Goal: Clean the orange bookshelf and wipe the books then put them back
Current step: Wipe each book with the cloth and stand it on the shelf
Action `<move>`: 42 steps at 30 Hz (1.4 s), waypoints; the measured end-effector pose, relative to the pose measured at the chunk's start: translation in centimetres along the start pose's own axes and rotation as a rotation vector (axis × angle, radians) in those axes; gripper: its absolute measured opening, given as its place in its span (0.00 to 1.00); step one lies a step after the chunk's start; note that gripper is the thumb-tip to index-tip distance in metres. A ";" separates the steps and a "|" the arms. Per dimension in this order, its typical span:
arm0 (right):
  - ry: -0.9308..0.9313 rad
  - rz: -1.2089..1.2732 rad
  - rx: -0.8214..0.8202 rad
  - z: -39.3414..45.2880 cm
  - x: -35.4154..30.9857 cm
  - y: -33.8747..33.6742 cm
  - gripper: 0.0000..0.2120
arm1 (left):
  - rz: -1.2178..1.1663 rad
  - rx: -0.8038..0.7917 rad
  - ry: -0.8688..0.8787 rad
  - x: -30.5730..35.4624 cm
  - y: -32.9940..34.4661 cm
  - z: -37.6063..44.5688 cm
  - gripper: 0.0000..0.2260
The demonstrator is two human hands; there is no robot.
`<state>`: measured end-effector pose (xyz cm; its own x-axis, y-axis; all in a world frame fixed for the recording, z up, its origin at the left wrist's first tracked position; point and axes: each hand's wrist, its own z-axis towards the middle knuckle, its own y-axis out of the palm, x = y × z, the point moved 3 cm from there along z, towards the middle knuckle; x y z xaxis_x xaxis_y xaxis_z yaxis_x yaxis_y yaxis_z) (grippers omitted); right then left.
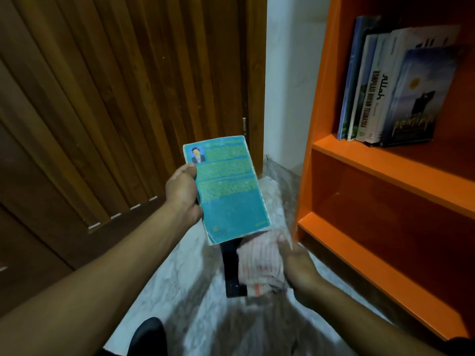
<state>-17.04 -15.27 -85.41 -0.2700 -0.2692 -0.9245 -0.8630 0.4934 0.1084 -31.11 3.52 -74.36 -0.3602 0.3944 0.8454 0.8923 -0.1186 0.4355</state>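
While left hand (183, 190) holds the worn teal paperback book (226, 187) by its left edge, thumb on the cover and fingers curled behind, back cover faces the camera; book is up in the air, tilted, in front of the brown slatted wooden door (102, 98). Left grip: closed on the teal book.

Right hand (299, 265) clutches a bunched pale pink striped cloth (258, 263), fingers wrapped round it, just below the book's lower edge. Blurred, so can't tell if cloth touches the book. Right grip: closed on the cloth.

Black flat rectangular object (231, 276) lies on the white marbled floor (180, 278) under the cloth; can't tell what it is.

Orange glossy wooden bookshelf (385, 176) on the right:
- upper compartment: row of upright books (390, 88) at its left end, front one with blue sky cover leaning on the others, cover outward
- next compartment down: no books visible in the part shown
- bottom board sits near the floor

Dark shoe toe (149, 335) at the bottom edge.
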 end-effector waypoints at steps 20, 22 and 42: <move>-0.499 -0.144 0.256 -1.1 -3.5 0.3 0.08 | 1.189 -0.183 0.388 -7.0 3.3 -5.5 0.34; -0.566 -0.258 0.277 -1.9 -3.9 0.7 0.10 | 1.093 -0.262 0.370 -7.1 3.9 -5.9 0.38; -0.514 0.115 0.265 -1.8 -6.8 -0.8 0.20 | 0.364 -0.313 0.329 -4.4 3.4 -5.1 0.27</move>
<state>-15.32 -15.32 -78.55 -0.0567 0.2005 -0.9780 -0.6862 0.7037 0.1841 -27.86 -3.20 -74.99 -0.1552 -0.0206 0.9877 0.8696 -0.4772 0.1267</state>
